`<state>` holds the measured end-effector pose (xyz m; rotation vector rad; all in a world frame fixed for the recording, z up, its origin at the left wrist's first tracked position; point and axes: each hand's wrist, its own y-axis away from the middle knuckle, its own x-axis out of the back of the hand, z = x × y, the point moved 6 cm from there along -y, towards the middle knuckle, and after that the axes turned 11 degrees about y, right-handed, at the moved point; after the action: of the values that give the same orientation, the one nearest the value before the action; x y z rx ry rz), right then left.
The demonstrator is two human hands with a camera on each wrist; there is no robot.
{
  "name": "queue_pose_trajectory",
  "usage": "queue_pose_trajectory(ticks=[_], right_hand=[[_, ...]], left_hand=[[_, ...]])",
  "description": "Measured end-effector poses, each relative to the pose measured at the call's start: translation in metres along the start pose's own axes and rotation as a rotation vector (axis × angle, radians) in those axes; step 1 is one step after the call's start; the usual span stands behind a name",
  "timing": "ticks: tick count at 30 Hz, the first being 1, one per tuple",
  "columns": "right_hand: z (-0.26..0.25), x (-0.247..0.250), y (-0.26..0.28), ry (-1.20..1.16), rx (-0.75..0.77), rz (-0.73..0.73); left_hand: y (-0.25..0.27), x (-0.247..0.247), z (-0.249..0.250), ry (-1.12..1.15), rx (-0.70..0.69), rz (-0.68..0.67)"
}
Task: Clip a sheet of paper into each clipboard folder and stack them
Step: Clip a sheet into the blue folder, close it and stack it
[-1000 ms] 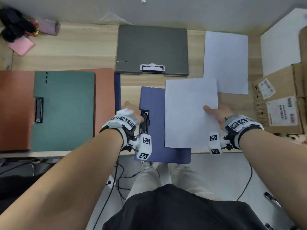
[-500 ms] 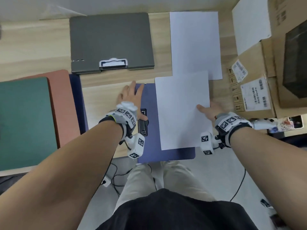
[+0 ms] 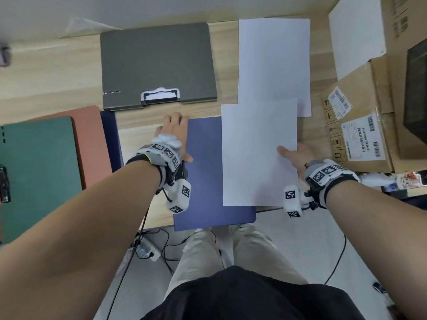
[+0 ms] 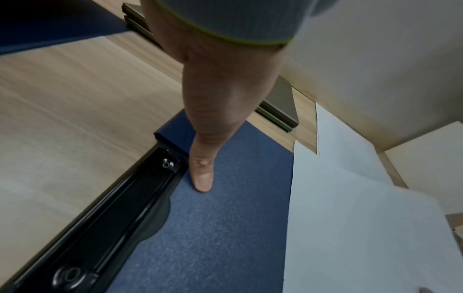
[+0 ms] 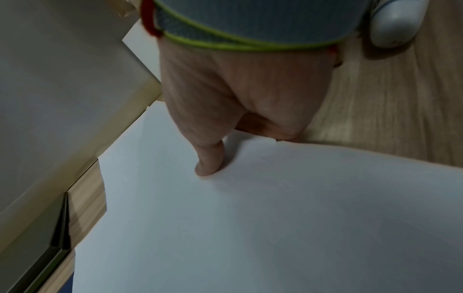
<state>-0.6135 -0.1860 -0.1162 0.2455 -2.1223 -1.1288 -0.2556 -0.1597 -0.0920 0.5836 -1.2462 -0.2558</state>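
A blue clipboard folder (image 3: pixel 205 181) lies open at the table's front edge, its black clip (image 4: pixel 112 208) along its left side. My left hand (image 3: pixel 174 135) lies flat at the folder's far left corner, fingers straight, its thumb (image 4: pixel 203 178) pressing on the blue board just beside the clip. My right hand (image 3: pixel 292 155) pinches the right edge of a white sheet of paper (image 3: pixel 258 153), thumb (image 5: pixel 210 162) on top and fingers underneath. The sheet hovers over the folder's right half, its left edge well short of the clip.
A closed grey clipboard folder (image 3: pixel 159 65) lies at the back. More white paper (image 3: pixel 273 61) is behind the held sheet. Green (image 3: pixel 37 176), orange (image 3: pixel 92 139) and dark blue (image 3: pixel 108 135) folders lie overlapped at the left. Cardboard boxes (image 3: pixel 360 125) crowd the right edge.
My left hand has left the clip and stretched forward, fingers now flat at the folder's far corner. The right hand still holds the sheet over the folder's right half.
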Motion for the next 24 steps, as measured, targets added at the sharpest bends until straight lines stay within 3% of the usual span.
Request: queue_pose_trajectory(ticks=[8, 12, 16, 18, 21, 24], right_hand=[[-0.012, -0.005, 0.007, -0.264, -0.042, -0.049], [-0.021, -0.013, 0.008, -0.407, -0.105, -0.084], [-0.046, -0.037, 0.018, -0.354, -0.01, -0.229], [-0.057, -0.046, 0.023, -0.339, 0.017, -0.272], [-0.066, -0.047, 0.024, -0.364, 0.031, -0.25], [-0.072, -0.048, 0.028, -0.404, 0.047, -0.276]], left_hand=[[-0.003, 0.003, -0.002, 0.147, -0.053, 0.119], [-0.005, 0.003, -0.013, 0.374, -0.043, 0.164], [-0.012, 0.006, -0.02, 0.534, -0.023, 0.192], [-0.015, 0.008, -0.017, 0.517, 0.027, 0.179], [-0.021, 0.017, -0.005, 0.317, 0.022, 0.23], [-0.018, 0.025, 0.021, 0.344, -0.029, 0.078]])
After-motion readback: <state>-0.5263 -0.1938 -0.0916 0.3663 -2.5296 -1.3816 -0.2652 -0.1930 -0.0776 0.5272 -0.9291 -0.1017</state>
